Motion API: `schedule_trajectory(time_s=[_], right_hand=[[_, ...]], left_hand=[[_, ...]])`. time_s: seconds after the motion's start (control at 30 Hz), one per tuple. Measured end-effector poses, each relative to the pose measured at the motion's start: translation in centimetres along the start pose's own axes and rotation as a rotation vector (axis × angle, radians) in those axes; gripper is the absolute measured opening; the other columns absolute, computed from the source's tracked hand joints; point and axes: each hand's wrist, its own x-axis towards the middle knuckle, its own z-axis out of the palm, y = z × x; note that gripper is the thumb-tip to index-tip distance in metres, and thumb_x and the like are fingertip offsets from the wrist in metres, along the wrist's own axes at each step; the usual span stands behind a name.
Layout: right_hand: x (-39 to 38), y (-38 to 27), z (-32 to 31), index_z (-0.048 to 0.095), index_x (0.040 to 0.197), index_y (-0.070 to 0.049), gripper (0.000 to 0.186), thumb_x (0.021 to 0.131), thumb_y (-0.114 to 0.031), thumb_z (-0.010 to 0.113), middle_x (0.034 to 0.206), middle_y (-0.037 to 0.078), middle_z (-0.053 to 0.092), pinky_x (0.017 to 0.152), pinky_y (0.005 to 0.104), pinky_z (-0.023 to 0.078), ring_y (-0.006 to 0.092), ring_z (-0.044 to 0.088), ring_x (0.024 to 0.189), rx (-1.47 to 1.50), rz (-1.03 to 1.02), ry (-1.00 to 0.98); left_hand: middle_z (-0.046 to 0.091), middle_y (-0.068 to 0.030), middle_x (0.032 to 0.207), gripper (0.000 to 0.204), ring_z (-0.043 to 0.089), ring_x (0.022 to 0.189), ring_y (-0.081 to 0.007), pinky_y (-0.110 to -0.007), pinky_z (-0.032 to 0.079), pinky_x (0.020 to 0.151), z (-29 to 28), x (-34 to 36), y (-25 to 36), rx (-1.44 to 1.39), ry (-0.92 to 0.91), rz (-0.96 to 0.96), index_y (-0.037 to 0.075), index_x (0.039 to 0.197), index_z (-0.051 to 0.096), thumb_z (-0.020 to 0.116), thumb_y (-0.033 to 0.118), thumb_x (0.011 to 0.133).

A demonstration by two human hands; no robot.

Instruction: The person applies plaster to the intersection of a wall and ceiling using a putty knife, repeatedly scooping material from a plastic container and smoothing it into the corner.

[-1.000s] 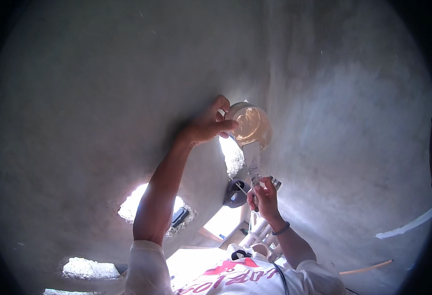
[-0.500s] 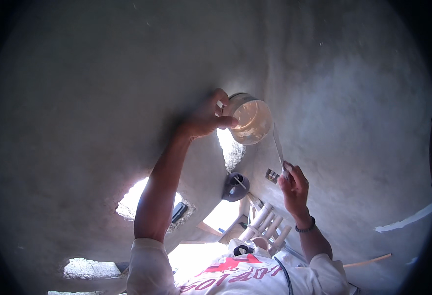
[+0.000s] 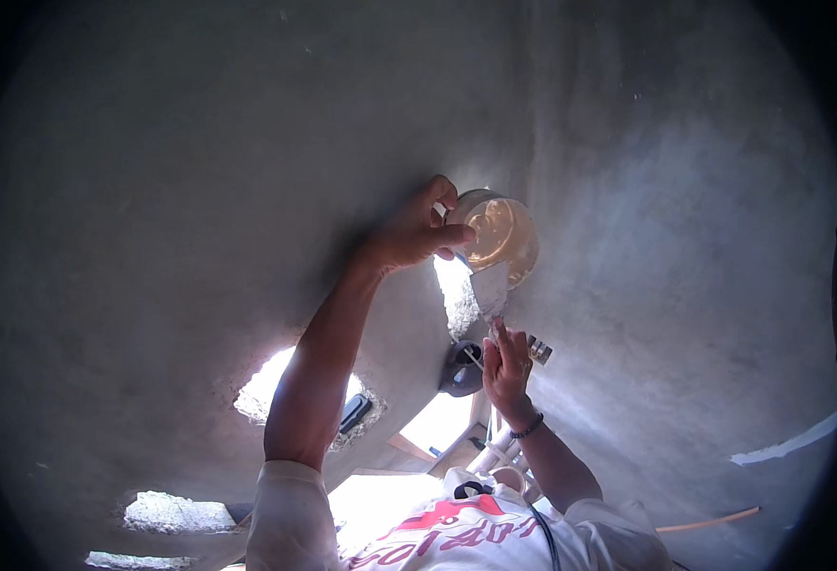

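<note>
My left hand point(image 3: 416, 231) is raised and grips the side of a translucent round tub point(image 3: 521, 226), thumb over its rim and fingers behind. The tub is tilted so that its inside shows, with pale smears on the wall and bottom. From below, my right hand point(image 3: 507, 373) holds a putty knife point(image 3: 491, 287) with a broad, light-smeared blade. The blade's end overlaps the tub's lower rim; whether it touches the inside I cannot tell. The knife's handle is mostly hidden by my fingers.
Smooth grey plastered walls point(image 3: 199, 171) surround me. Bright, rough-edged holes point(image 3: 264, 385) break the left one, and a dark flat object point(image 3: 354, 412) sits at one edge. A dark round vessel point(image 3: 460, 369), pale poles point(image 3: 494, 451) and an orange-brown rod point(image 3: 708, 521) lie beyond my arms.
My right hand has swung left toward the tub. The putty knife, edge-on beside the tub before, now shows its flat face at the lower rim. My left hand keeps its grip.
</note>
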Motion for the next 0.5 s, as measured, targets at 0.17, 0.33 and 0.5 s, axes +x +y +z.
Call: schedule_trajectory(time_s=[0.17,0.33,0.5], right_hand=[[-0.9,0.6,0.1,0.050,0.138,-0.011,0.056,0.086,0.004,0.063,0.086,0.016,0.056,0.054,0.0387,0.047,0.0301,0.059,0.067,0.012,-0.017,-0.018],[-2.0,0.8,-0.5,0.049,0.139,-0.011,0.058,0.085,0.005,0.062,0.085,0.015,0.056,0.054,0.0373,0.047,0.0288,0.058,0.067,0.003,-0.002,-0.054],[-3.0,0.5,-2.4,0.053,0.131,-0.002,0.045,0.088,0.003,0.061,0.079,0.014,0.055,0.059,0.0389,0.045,0.0278,0.055,0.069,0.070,0.030,-0.150]], left_hand=[[0.059,-0.0149,0.094,0.042,0.061,0.087,-0.0191,-0.035,0.060,0.068,0.0,0.0,0.0,0.009,0.004,-0.011,0.003,0.106,0.042,0.074,0.018,0.083],[0.059,-0.0142,0.095,0.042,0.060,0.085,-0.0189,-0.034,0.059,0.067,0.1,0.1,-0.1,0.022,-0.005,-0.004,0.004,0.106,0.042,0.074,0.018,0.083],[0.059,-0.0144,0.090,0.045,0.061,0.075,-0.0188,-0.032,0.057,0.061,0.1,0.2,-0.3,0.080,0.011,0.015,0.002,0.106,0.043,0.075,0.021,0.081]])
